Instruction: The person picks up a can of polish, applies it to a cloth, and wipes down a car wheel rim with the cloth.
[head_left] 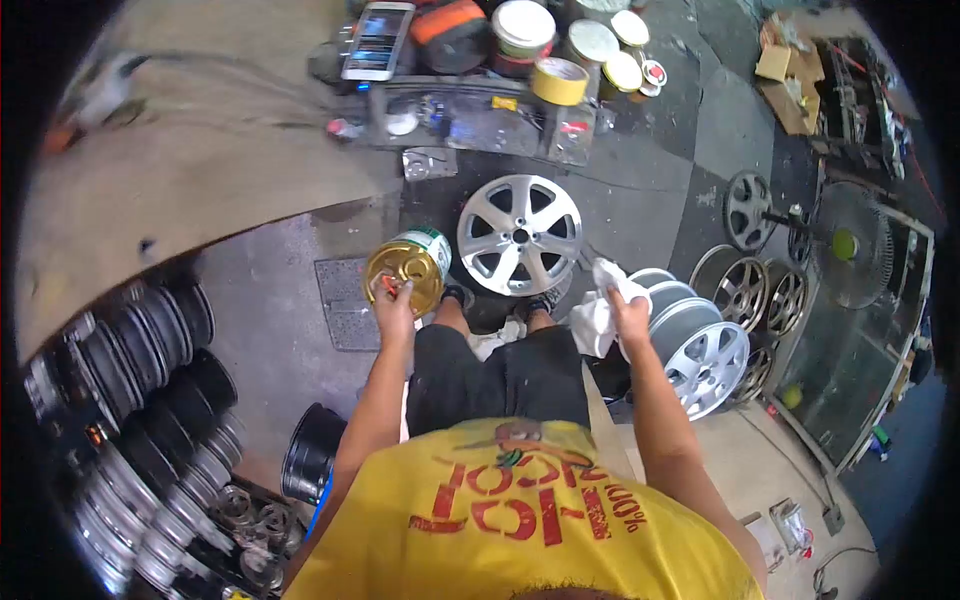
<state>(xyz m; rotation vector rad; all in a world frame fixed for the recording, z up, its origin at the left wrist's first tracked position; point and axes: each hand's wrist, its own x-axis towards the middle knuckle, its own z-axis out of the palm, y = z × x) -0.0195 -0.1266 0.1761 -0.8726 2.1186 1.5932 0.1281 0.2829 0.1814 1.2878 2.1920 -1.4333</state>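
Observation:
My left hand [394, 300] is closed on a gold-topped can [422, 262] with a green and white side, tilted so its top faces me; something small and orange-red shows by the fingers. In my right hand [629, 312] a crumpled white cloth [594, 325] is gripped and hangs down. Between and beyond my hands, a silver alloy wheel [549, 211] lies face up on the floor near my feet, touched by neither hand. The can is close to its left side.
A low bench [470, 135] ahead holds a phone [378, 42], tubs and yellow tape [559, 82]. Silver wheels [706, 366] stand by my right arm, near a large fan [856, 240]. Stacked rims [140, 340] fill the left side.

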